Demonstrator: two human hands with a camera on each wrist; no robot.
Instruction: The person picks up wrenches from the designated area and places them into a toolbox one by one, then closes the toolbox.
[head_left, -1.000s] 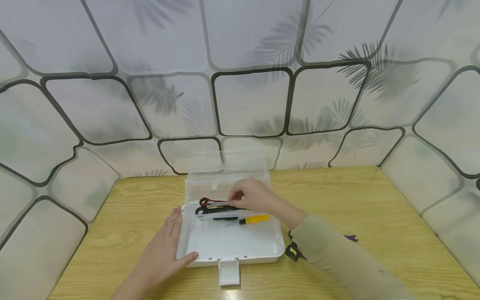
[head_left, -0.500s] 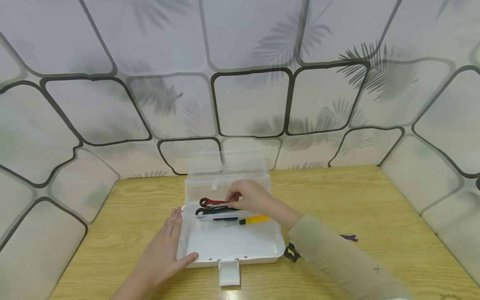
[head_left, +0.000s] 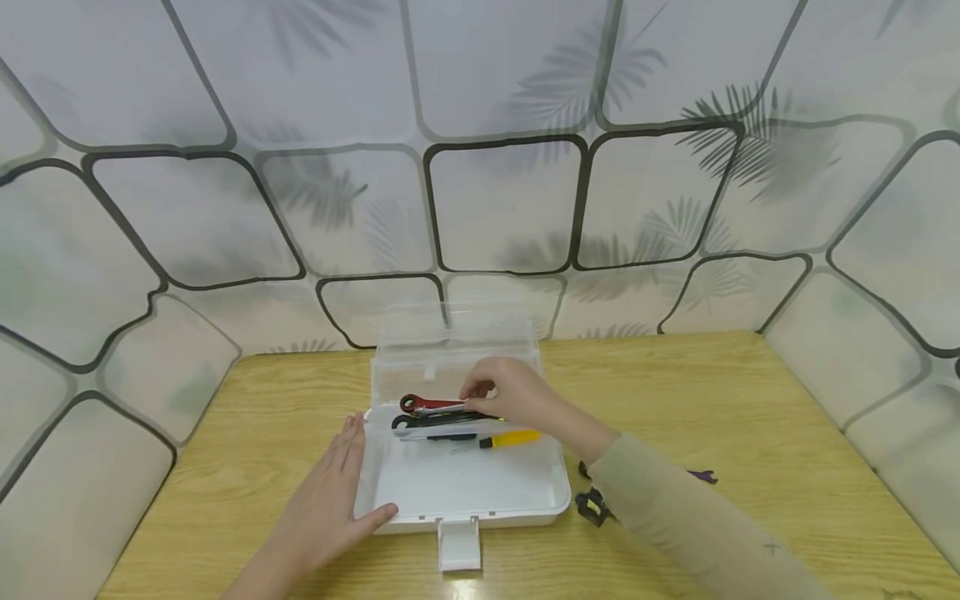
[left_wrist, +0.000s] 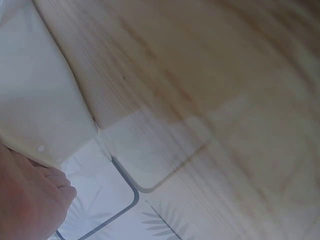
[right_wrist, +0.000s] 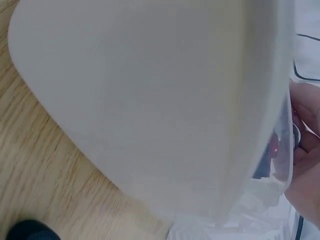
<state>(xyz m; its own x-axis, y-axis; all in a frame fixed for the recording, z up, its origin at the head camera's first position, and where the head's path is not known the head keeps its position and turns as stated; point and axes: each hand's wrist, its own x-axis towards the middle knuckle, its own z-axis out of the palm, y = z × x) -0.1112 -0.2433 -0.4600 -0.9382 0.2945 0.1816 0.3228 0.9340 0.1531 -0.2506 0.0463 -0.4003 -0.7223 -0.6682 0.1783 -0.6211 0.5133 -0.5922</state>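
In the head view, a white toolbox [head_left: 465, 492] stands with its clear lid [head_left: 450, 350] raised. My left hand [head_left: 326, 492] rests along its left side, fingers straight and thumb on the front rim. My right hand [head_left: 510, 390] is over the clear tray at the back and pinches the end of a silver wrench [head_left: 435, 409]. A red-ended wrench [head_left: 408, 403] and a black wrench [head_left: 405, 422] lie beside it in the tray. The right wrist view shows a metal ring [right_wrist: 296, 135] between my right fingers; the box wall hides the rest.
A yellow-handled tool [head_left: 512, 438] and a dark tool [head_left: 456, 437] lie at the back of the box. Right of it on the wooden table [head_left: 675, 383] are a black object [head_left: 592, 506] and a purple wrench [head_left: 703, 476], both partly behind my right sleeve. Patterned walls enclose the table.
My right hand shifts slightly left and then back right over the tray, the silver wrench still pinched. My left hand stays in place.
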